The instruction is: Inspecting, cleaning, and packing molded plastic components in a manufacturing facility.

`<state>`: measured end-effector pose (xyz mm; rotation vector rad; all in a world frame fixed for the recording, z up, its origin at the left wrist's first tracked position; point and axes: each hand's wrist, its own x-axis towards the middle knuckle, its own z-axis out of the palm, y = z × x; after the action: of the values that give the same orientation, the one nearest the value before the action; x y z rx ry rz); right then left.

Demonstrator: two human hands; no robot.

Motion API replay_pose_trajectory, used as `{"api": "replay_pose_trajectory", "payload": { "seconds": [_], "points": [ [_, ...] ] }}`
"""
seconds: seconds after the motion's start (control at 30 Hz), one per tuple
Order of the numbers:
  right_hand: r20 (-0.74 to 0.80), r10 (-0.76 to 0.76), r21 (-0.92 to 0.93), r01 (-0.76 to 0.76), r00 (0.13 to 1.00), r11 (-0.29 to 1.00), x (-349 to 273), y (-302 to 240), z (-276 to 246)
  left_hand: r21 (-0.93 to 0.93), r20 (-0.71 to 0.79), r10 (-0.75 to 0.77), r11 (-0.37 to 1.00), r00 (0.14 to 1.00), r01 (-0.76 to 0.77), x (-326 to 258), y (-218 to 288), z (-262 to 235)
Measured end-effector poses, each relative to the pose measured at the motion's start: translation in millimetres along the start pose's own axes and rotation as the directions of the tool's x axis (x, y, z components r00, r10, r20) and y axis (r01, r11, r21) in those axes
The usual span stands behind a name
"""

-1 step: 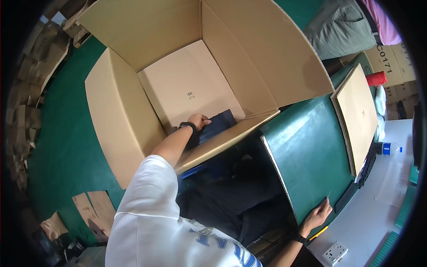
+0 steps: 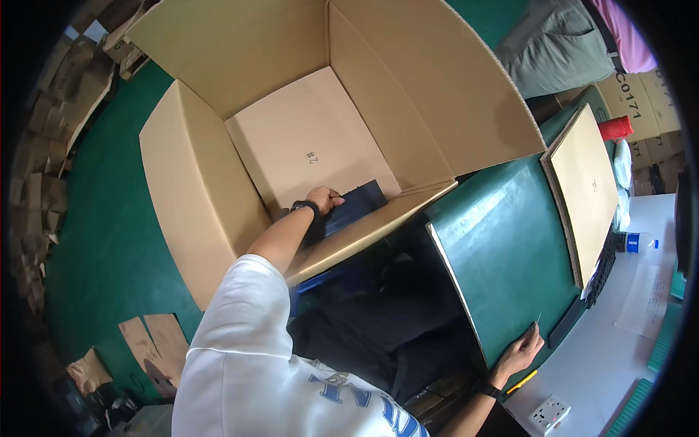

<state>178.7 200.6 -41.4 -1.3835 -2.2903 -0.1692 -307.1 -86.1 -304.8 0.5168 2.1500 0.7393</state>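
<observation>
A large open cardboard box [image 2: 191,182] stands in front of me with its flaps up. My left hand [image 2: 323,198] reaches down into it, fingers curled at the edge of a flat dark panel [image 2: 362,202]. This panel leans along the box's near wall, over the cardboard sheet [image 2: 306,131] on the bottom. Low on the right, my right hand [image 2: 518,354] rests on the green tabletop [image 2: 502,269]. Its fingers are pinched round a thin pointed thing [image 2: 539,317]; only the tip shows, so its kind cannot be told.
Stacked cardboard sheets [image 2: 579,193] lie on the green tabletop, beside a black keyboard [image 2: 603,273]. On the white table are a plastic bottle [image 2: 636,242], a power socket [image 2: 549,414] and a yellow pen-like tool [image 2: 521,382]. Another person [image 2: 557,47] stands at the far right. Cardboard pieces [image 2: 156,349] lie on the floor.
</observation>
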Motion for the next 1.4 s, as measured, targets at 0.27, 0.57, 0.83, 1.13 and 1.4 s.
{"api": "replay_pose_trajectory", "payload": {
  "seconds": [0.27,0.57,0.83,1.13,1.4],
  "points": [
    [0.000,0.026,-0.023,-0.026,1.000,0.999,-0.7,0.8,-7.4,-0.135,0.138,0.053,0.990,0.989,-0.034,20.2,-27.3,18.9],
    [0.026,0.065,-0.011,-0.064,0.998,0.998,-1.2,2.3,-3.8,-0.192,0.134,0.031,0.981,0.991,-0.005,36.7,-52.9,26.8],
    [0.039,0.043,0.005,-0.043,0.998,0.999,2.1,-6.6,0.4,-0.130,0.022,0.054,0.990,0.998,-0.051,15.9,-60.5,4.0],
    [0.026,0.040,-0.009,-0.039,0.999,0.999,0.4,-0.1,-0.3,0.143,-0.066,-0.018,0.989,0.998,0.027,-6.2,12.0,1.3],
    [-0.001,0.007,-0.016,-0.007,1.000,1.000,-0.2,-3.8,-0.8,0.117,-0.060,-0.054,0.991,0.997,0.061,-3.2,10.5,0.5]
  ]
}}
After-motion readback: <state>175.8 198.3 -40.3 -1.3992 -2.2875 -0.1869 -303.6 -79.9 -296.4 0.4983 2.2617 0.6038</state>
